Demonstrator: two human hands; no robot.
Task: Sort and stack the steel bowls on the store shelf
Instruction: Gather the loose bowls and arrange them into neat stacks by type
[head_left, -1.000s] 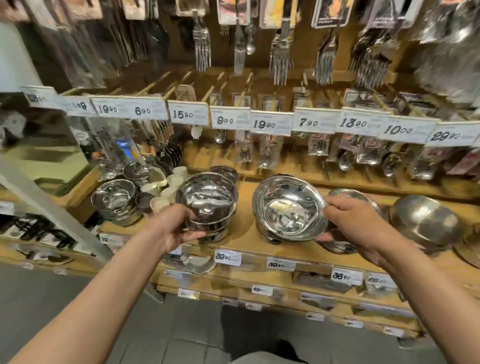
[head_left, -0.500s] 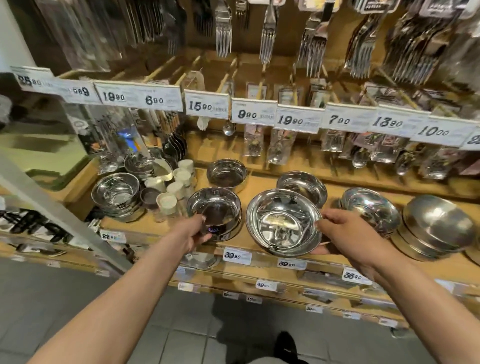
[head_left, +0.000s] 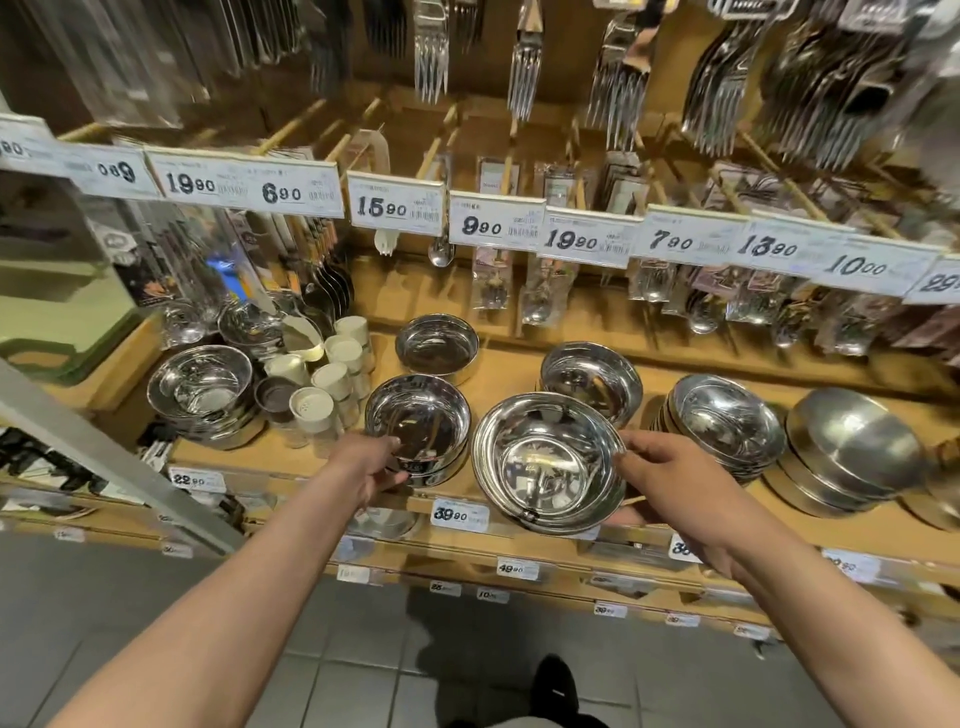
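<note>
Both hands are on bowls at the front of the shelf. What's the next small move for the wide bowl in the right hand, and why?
Probably slide the wide bowl back onto the shelf. The right hand grips its rim, and it is tilted and juts past the front edge above the 39.90 price tag. The left hand already holds the deep bowl, so that one looks steady.

Grey floor tiles (head_left: 363, 670) are seen below tiered wooden shelving (head_left: 519, 364). White price tags (head_left: 397, 207) are clipped along its rails, and packaged forks (head_left: 431, 57) are hung above.
</note>
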